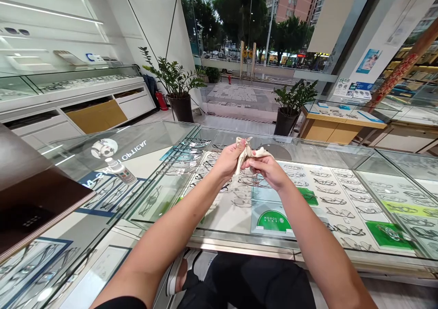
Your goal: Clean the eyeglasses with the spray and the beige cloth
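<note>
Cloth (262, 152) bunches in left hand (230, 159) and right hand (269, 169).

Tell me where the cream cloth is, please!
In the head view, the cream cloth is just right of the middle, held by the left hand and the right hand above the glass display case.

There are two plant pots (182, 110) (285, 121), one bottle (122, 171), one cloth (263, 152), one fire extinguisher (161, 100).

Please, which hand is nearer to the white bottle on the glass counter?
Left. The left hand holds the cloth, to the right of the bottle; the right hand also grips the cloth, farther right.
</note>
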### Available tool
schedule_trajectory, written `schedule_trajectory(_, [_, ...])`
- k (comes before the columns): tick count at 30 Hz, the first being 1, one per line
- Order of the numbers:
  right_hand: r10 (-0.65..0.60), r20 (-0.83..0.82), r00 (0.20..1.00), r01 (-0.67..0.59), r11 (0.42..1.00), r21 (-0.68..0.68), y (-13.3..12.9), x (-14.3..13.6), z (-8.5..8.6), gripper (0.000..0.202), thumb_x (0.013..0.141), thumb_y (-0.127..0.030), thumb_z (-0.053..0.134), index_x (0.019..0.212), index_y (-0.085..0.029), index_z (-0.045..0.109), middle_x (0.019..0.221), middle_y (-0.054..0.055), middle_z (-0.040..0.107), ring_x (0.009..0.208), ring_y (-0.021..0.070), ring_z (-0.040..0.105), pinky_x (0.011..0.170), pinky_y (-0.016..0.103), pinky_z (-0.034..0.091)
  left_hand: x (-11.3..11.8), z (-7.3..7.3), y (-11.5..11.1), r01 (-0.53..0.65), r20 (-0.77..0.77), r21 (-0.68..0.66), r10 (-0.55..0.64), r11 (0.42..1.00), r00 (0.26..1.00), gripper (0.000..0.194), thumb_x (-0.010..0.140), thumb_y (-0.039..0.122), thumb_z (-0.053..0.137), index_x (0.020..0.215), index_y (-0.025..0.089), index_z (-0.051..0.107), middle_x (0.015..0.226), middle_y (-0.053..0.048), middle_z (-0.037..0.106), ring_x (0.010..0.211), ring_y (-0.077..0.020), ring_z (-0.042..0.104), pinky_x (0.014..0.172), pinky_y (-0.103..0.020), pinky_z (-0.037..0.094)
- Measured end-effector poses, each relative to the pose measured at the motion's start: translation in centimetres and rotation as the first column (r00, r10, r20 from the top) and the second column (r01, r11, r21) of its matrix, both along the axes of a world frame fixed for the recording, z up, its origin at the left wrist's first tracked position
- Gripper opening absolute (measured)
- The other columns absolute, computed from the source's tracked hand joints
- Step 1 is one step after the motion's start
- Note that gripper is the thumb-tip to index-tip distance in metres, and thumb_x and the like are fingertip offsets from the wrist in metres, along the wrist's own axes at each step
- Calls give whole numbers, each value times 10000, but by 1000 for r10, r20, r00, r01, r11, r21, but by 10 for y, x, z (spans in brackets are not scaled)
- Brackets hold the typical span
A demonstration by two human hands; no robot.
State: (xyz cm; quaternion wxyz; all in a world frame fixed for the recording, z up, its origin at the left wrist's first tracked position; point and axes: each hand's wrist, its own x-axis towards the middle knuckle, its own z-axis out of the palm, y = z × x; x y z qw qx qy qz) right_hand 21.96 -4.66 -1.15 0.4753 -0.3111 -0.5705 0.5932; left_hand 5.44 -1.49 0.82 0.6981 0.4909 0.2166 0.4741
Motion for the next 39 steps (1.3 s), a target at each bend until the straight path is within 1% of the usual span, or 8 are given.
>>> schedule_trajectory(5, [-17,9,1000,17,1000,20,1,4,2,241,847,-436,781,837,-207,855,969,79,807,724,147,482,678,317,348,-6,1,4,-10,57,15,9,1000,998,533,699,506,951,968,95,744,751,-54,719,593,-119,640,560,-217,500])
schedule_trajectory(8, [1,9,1000,-1,1000,8,-1,2,3,237,834,-433,787,827,-206,855,950,83,811,722,151,484,693,325,363,-7,1,3,17,32,31,-18,999,999,501,712,442,954,1019,112,737,733,-26,701,519,-90,591,500,-203,445])
schedule_trajectory(14, [-46,-38,998,47,999,27,-5,-9,2,218,794,-404,823,855,-196,846,859,79,802,779,178,554,694,326,375,-2,-3,3,-8,27,56,7,998,1000,509,680,479,966,904,132,669,631,31,626,402,-49,464,407,-188,316])
schedule_trajectory(21, [-121,-140,983,120,993,-15,-4,-5,7,250,793,-440,826,819,-191,814,877,76,800,679,136,463,632,308,345,2,-2,0,57,94,31,-60,998,994,655,798,660,823,1113,90,752,687,-18,648,603,-106,564,653,-248,510])
schedule_trajectory(25, [-137,-149,979,133,990,-36,-5,-2,9,290,779,-469,835,802,-184,794,876,77,793,666,128,445,635,308,353,1,1,-3,119,88,54,-123,991,988,575,823,535,858,1189,106,746,701,-10,638,616,-104,560,676,-245,509])
schedule_trajectory(32, [-139,-114,984,140,990,3,-3,-13,0,303,733,-446,865,894,-215,754,821,42,743,704,151,490,635,307,376,0,-6,4,37,51,61,-40,997,998,493,687,464,969,932,126,705,745,-9,681,516,-54,511,512,-188,411])
schedule_trajectory(36, [-130,-102,986,134,990,32,-4,-20,-4,271,750,-432,866,906,-239,755,809,6,678,743,154,497,648,294,395,4,-10,5,-71,20,52,70,996,997,584,723,669,870,828,128,677,612,1,626,440,-68,459,446,-206,374])
schedule_trajectory(39, [-143,-112,983,148,988,41,-6,-20,-4,239,776,-437,850,887,-236,780,849,15,699,736,146,471,655,292,385,3,-8,5,-50,-5,62,50,997,999,635,808,748,747,787,116,694,497,15,529,435,-89,457,462,-221,393])
